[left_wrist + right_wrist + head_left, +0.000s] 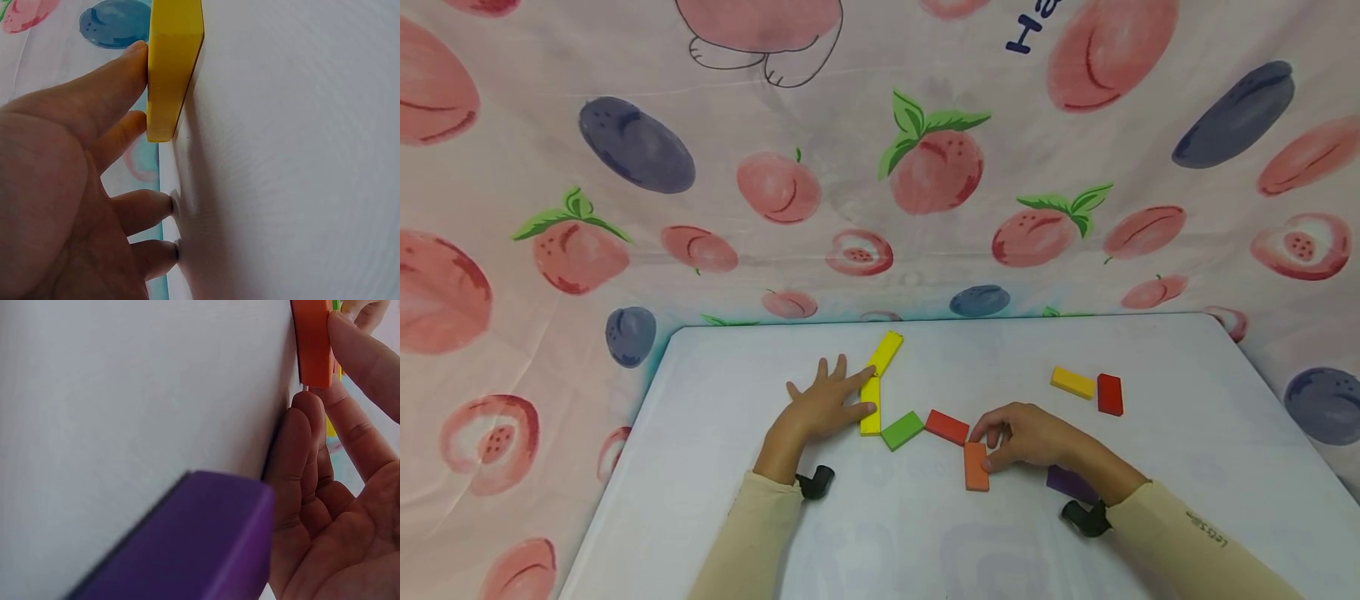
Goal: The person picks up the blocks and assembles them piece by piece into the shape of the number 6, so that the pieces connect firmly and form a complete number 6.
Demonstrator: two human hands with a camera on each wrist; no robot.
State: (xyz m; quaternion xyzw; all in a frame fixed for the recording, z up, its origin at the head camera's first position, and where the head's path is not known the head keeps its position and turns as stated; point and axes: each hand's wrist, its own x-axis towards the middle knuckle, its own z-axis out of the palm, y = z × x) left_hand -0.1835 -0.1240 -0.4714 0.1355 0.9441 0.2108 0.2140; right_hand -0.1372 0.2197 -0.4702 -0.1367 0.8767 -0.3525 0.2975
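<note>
A bent row of flat blocks lies on the white table. It runs from an upper yellow block [890, 348] through a lower yellow block [870, 423], a green block [902, 431] and a red block [947, 427] to an orange block [976, 471]. With fingers spread, my left hand [820, 407] rests its thumb and index finger on the yellow blocks; in the left wrist view the thumb touches a yellow block [169, 75]. My right hand [1033, 435] pinches the orange block [312, 344] between thumb and index finger, its other fingers curled near the tabletop.
A purple block [1071, 483] lies under the right wrist, large in the right wrist view. Farther right on the table [1187, 467] are an amber block [1072, 382] and another red block [1110, 394]. A fruit-print cloth [925, 250] hangs behind the table's far edge.
</note>
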